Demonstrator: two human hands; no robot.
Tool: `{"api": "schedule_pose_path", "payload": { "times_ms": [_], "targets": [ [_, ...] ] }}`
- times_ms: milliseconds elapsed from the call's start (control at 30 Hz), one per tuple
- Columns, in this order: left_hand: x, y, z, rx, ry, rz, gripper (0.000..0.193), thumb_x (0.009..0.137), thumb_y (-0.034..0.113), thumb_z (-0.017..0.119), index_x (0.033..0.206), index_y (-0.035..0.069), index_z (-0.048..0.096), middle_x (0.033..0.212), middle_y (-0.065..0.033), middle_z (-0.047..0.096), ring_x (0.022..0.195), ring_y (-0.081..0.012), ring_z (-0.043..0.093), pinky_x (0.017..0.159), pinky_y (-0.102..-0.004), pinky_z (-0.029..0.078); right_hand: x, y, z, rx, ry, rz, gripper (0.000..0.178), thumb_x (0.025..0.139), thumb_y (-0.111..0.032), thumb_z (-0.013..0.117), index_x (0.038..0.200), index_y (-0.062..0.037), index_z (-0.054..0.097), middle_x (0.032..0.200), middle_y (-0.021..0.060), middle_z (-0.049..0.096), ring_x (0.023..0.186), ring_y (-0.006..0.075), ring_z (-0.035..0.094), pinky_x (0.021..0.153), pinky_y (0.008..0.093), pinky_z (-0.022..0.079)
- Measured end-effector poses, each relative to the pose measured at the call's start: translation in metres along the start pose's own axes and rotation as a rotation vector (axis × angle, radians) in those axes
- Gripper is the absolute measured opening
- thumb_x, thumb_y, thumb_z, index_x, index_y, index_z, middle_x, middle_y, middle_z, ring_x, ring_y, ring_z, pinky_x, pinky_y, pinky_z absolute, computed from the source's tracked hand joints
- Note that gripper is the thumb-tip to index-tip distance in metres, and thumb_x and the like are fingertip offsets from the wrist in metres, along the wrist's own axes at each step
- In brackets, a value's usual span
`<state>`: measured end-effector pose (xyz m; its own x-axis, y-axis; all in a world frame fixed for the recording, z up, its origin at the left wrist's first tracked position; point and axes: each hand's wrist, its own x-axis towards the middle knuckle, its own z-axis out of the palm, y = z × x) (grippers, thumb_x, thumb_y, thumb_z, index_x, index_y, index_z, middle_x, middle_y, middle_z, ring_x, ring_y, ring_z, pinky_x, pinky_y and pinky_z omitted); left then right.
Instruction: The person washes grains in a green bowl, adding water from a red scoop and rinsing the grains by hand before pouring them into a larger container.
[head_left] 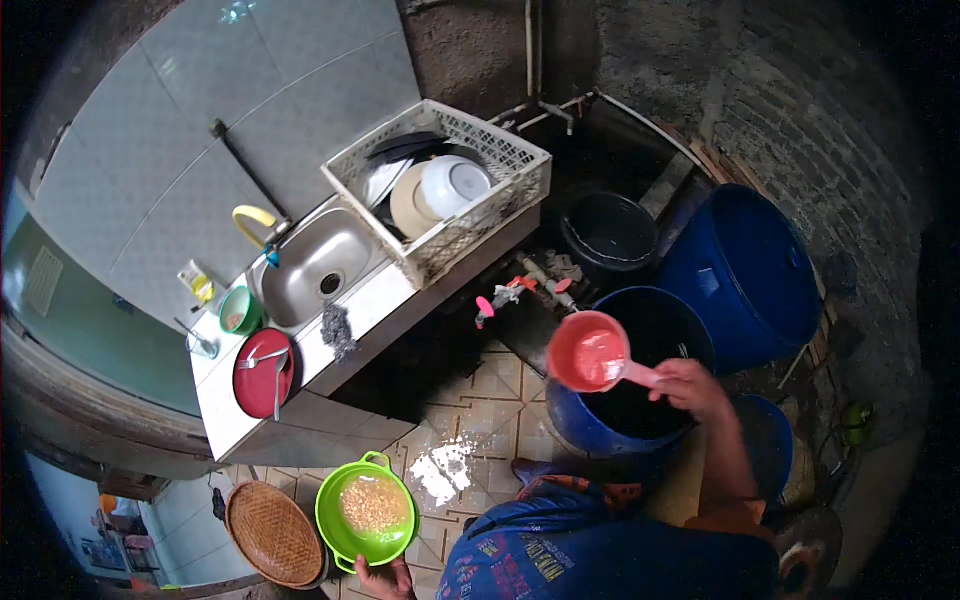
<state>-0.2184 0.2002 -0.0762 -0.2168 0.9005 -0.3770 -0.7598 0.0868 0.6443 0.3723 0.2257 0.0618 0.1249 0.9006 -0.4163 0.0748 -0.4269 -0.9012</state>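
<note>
My right hand [688, 390] grips the handle of a pink water dipper [590, 352], which hangs over a blue drum [570, 410] with a dark inside. A shine in the dipper's bowl looks like water. At the lower left, my left hand [386, 580] holds the near rim of a lime-green basin [327, 507] with two loop handles. Pale yellow kernels [372, 503] lie in its bottom, seemingly in some liquid; their exact kind I cannot tell. A round woven bamboo tray [272, 533] stands just left of the basin.
A steel sink [310, 275] is set in a white-tiled counter, beside a crate [480, 225] of dishes. A red plate [262, 385] with cutlery and a green bowl [240, 312] sit nearby. A larger blue drum [740, 280], black bucket [610, 232] and pink-handled taps [485, 308] stand beyond.
</note>
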Motion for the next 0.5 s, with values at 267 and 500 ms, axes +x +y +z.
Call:
{"api": "schedule_pose_path", "payload": {
  "times_ms": [267, 500],
  "targets": [
    [0.009, -0.028, 0.065, 0.035, -0.061, -0.098, 0.062, 0.081, 0.037, 0.059, 0.135, 0.011, 0.047, 0.138, -0.0092, 0.05, 0.123, -0.0311, 0.05, 0.1, -0.0545, 0.042, 0.061, 0.183, -0.048, -0.806, 0.58, 0.134, 0.024, 0.086, -0.027, 0.062, 0.082, -0.0033, 0.068, 0.081, 0.0206, 0.067, 0.079, 0.0401, 0.065, 0.072, 0.0478, 0.05],
    [-0.004, -0.035, 0.085, 0.125, -0.046, -0.126, 0.061, 0.082, 0.04, 0.057, 0.135, 0.012, 0.047, 0.137, -0.0086, 0.051, 0.122, -0.0314, 0.051, 0.099, -0.0544, 0.043, 0.12, 0.234, 0.0, -0.854, 0.567, 0.515, 0.022, 0.083, -0.022, 0.063, 0.096, -0.0063, 0.07, 0.101, 0.0212, 0.068, 0.102, 0.0388, 0.064, 0.086, 0.0455, 0.053]
  ]
}}
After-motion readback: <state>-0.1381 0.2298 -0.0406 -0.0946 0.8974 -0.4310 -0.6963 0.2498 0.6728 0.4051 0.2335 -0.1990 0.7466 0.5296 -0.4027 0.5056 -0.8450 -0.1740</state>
